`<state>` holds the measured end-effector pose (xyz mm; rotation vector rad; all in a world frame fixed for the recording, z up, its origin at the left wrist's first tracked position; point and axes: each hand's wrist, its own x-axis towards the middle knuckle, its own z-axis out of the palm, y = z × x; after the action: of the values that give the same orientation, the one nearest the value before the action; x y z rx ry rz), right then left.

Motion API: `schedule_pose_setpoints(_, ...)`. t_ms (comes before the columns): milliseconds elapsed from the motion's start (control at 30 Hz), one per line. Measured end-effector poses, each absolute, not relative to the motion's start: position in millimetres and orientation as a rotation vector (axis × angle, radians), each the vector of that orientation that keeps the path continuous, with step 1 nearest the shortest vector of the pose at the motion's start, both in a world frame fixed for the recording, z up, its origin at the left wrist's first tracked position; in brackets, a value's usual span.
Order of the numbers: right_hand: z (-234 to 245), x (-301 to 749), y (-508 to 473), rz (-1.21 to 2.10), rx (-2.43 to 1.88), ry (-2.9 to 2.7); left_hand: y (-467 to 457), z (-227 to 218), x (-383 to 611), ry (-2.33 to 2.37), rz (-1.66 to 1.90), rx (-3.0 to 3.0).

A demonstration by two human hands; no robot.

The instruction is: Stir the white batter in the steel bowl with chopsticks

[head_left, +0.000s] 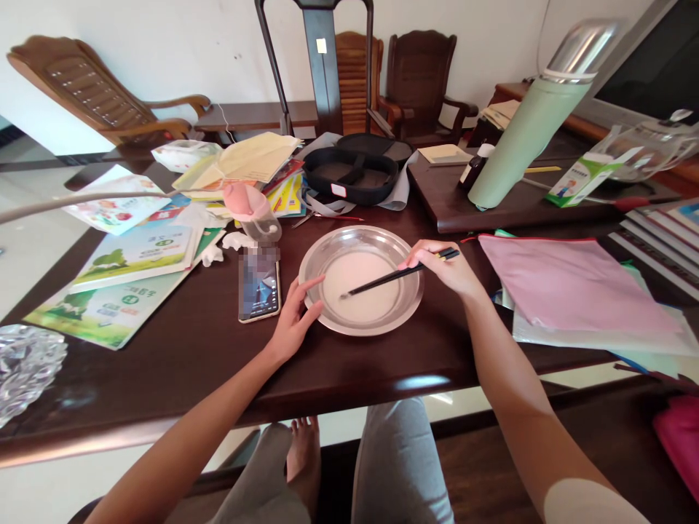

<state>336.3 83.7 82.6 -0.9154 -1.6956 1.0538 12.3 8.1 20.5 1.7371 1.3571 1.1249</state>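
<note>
A round steel plate [408,309] sits on the dark wooden table [207,349] in front of me, with a pale liquid in its bottom. My right hand [445,269] grips a pair of black chopsticks [385,279] whose tips rest in the liquid. My left hand [295,320] lies against the plate's left rim, fingers stretched out and apart. A phone [258,290] lies flat just left of that hand.
Books and papers [136,255] pile up at the left, with a pink-lidded cup [252,211] behind the phone. A black divided lunch box [352,175] stands beyond the plate. A green flask [532,127] leans at the right, above pink folders [568,287]. Crumpled plastic [25,367] lies far left.
</note>
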Motion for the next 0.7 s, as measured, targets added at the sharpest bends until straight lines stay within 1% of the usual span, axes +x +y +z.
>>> schedule_pose_setpoints(67, 83.9, 335.2, 83.9, 0.989, -0.959, -1.671, 8.2, 20.1, 12.2, 1.361, 1.124, 1.732)
schedule_pose_setpoints(200, 81.7, 350.0, 88.8, 0.826, -1.041, -1.445, 8.0, 19.7, 11.6, 1.373, 1.118, 1.719)
schedule_pose_setpoints(300, 79.1, 357.3, 90.1, 0.864, -0.992, -1.421, 7.8, 20.0, 11.7, 1.361, 1.12, 1.723)
schedule_pose_setpoints(467, 82.6, 341.5, 84.4, 1.049, -0.937, -1.666, 7.8, 20.4, 11.7, 1.374, 1.117, 1.743)
schedule_pose_setpoints(567, 85.2, 337.4, 84.2, 0.993, -0.966, -1.661, 8.0, 20.0, 11.0, 1.372, 1.102, 1.752)
schedule_pose_setpoints(700, 82.5, 352.1, 89.4, 0.835, -1.042, -1.452, 8.1, 19.1, 10.3, 1.385, 1.104, 1.742)
